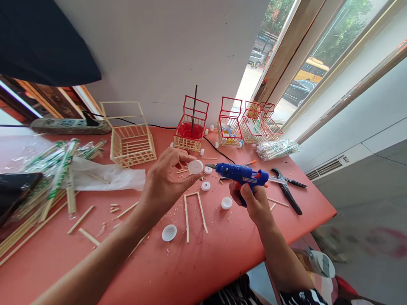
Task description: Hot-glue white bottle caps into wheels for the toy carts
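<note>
My left hand pinches a white bottle cap by its edge, its flat face turned toward the right. In my right hand is a blue hot glue gun, its nozzle pointing left and close to the cap; I cannot tell whether they touch. A clear glue stick sticks out of the gun's back. Below the hands, a three-sided frame of wooden sticks lies on the table. Around it are more white caps, one under the gun and another nearer me.
On the red table, a plain stick cart basket and several red-trimmed ones stand along the wall. Black cutting pliers lie at right. Wrapped chopsticks pile up at left, near a power strip. A black cord runs behind.
</note>
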### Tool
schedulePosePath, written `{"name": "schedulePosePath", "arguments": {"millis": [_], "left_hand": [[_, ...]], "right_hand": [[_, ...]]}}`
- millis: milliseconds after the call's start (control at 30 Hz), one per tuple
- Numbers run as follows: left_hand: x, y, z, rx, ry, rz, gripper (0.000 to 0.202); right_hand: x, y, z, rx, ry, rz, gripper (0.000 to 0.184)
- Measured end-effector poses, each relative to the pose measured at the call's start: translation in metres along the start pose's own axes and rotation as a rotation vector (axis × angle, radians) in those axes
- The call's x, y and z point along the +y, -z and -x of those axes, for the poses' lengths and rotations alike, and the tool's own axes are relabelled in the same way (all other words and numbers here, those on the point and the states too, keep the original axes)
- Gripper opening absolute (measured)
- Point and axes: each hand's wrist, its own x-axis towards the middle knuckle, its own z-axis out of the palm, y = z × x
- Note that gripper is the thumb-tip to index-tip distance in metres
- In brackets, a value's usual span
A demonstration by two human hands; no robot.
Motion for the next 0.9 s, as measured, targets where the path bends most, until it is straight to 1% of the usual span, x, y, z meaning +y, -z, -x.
{"name": "schedulePosePath", "arguments": {"millis": [33,100,200,267,333,400,500,567,633,733,833,900], "left_hand": [[-0.0014,0.0,-0.0003,-0.013,0.042,0.047,0.026],[-0.0046,-0.0001,-0.001,-0.063,0.172,0.204,0.031],[-0.0066,-0.0005,-0.0013,-0.18,0.367,0.444,0.037],[-0.0056,-0.0011,-0.0006,-0.241,0.43,0.521,0.038],[-0.0038,-0.0023,0.0004,-0.252,0.466,0.561,0.038],[-0.0024,-0.0039,0.0012,-0.239,0.511,0.622,0.036],[-0.0018,-0.0062,0.0014,-0.233,0.587,0.761,0.035],[-0.0018,-0.0074,0.0015,-0.247,0.613,0.831,0.035],[-0.0016,-0.0081,0.0019,-0.296,0.625,0.844,0.034],[-0.0009,-0.0085,0.0032,-0.358,0.624,0.801,0.037],[-0.0006,-0.0079,0.0042,-0.372,0.592,0.72,0.042],[-0.0002,-0.007,0.0045,-0.379,0.565,0.671,0.041]], "right_hand": [[-0.0005,-0.0002,-0.0001,-0.004,0.0,-0.01,0.051],[-0.0018,-0.0011,-0.0001,-0.002,-0.01,-0.031,0.052],[-0.0036,-0.0031,0.0003,0.018,-0.031,-0.057,0.053],[-0.004,-0.0038,0.0008,0.01,-0.034,-0.07,0.055],[-0.0034,-0.0038,0.0015,-0.002,-0.041,-0.075,0.056],[-0.0023,-0.0033,0.0022,-0.004,-0.053,-0.074,0.057],[-0.0008,-0.0026,0.0028,0.0,-0.066,-0.083,0.058],[-0.0003,-0.0026,0.0032,-0.008,-0.072,-0.094,0.058],[0.0,-0.0028,0.0036,-0.021,-0.081,-0.099,0.056],[-0.0007,-0.0035,0.0041,-0.032,-0.086,-0.103,0.056],[-0.0024,-0.004,0.0039,-0.03,-0.09,-0.095,0.056],[-0.0037,-0.0042,0.0036,-0.024,-0.102,-0.082,0.058]]}}
